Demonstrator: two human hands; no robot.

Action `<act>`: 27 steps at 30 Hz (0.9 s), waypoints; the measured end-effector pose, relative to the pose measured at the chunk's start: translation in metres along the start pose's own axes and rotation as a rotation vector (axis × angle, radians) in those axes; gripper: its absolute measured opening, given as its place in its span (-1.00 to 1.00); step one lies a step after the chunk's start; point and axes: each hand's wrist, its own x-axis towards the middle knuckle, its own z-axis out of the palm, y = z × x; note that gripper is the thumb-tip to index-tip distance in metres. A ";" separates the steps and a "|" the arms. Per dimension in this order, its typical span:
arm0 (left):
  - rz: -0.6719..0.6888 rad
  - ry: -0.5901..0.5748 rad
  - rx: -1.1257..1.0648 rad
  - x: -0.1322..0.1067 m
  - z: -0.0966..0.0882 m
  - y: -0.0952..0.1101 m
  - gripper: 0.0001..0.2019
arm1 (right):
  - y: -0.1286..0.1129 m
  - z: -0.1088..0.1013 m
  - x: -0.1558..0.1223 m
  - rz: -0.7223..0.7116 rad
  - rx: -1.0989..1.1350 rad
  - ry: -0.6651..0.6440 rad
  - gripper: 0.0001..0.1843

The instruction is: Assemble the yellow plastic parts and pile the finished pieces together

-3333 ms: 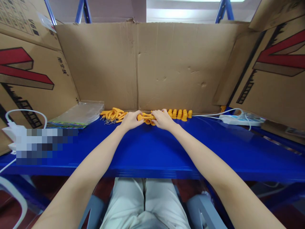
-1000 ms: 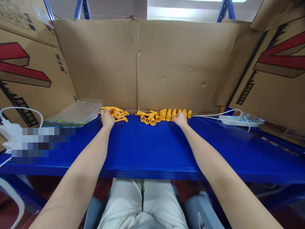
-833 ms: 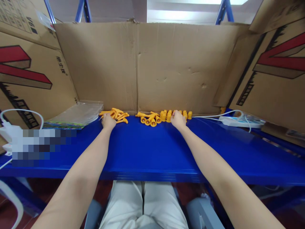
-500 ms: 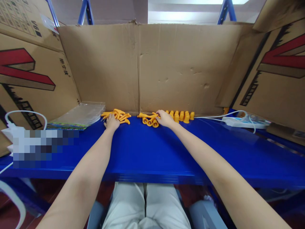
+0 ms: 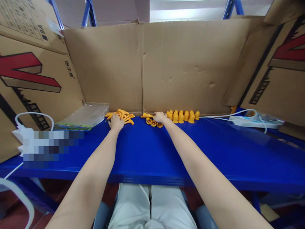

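At the back of the blue table, my left hand point(image 5: 116, 122) lies over a pile of yellow-orange plastic pieces point(image 5: 129, 117), long and curved, some ribbed. Its fingers are bent down among them, closed on a piece that the hand mostly hides. My right hand point(image 5: 160, 117) reaches to a second small group, where long yellow-orange pieces point(image 5: 148, 114) lie behind several round cups point(image 5: 153, 123) with open ends facing me. Its fingers are closed at the end of a long piece, partly hidden. Right of this hand, yellow-orange bell-shaped pieces point(image 5: 181, 117) stand upright in rows.
A cardboard wall point(image 5: 186, 63) closes off the back, with large printed boxes point(image 5: 28, 70) at the sides. Clear plastic bags point(image 5: 83, 115) lie at left, near a white plug and cable point(image 5: 26, 135). A white power strip point(image 5: 254, 122) with cables sits at right.
The whole view has shifted slightly. My right hand has moved a little left over the long pieces, uncovering more of the standing pieces. My left hand stays at its pile.
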 end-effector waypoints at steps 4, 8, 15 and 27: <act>0.062 0.020 -0.007 0.001 0.000 0.006 -0.64 | -0.006 0.001 -0.002 -0.059 -0.057 0.061 -0.61; 0.210 0.051 -0.045 0.000 0.000 0.016 -0.61 | -0.012 0.000 -0.008 -0.082 -0.127 0.092 -0.70; 0.375 0.018 -0.074 -0.010 -0.008 0.040 -0.72 | -0.010 -0.012 -0.025 -0.190 -0.188 0.395 -0.71; 0.573 -0.365 -0.774 -0.047 0.008 0.080 -0.63 | -0.009 -0.025 -0.068 -0.316 0.346 0.357 -0.75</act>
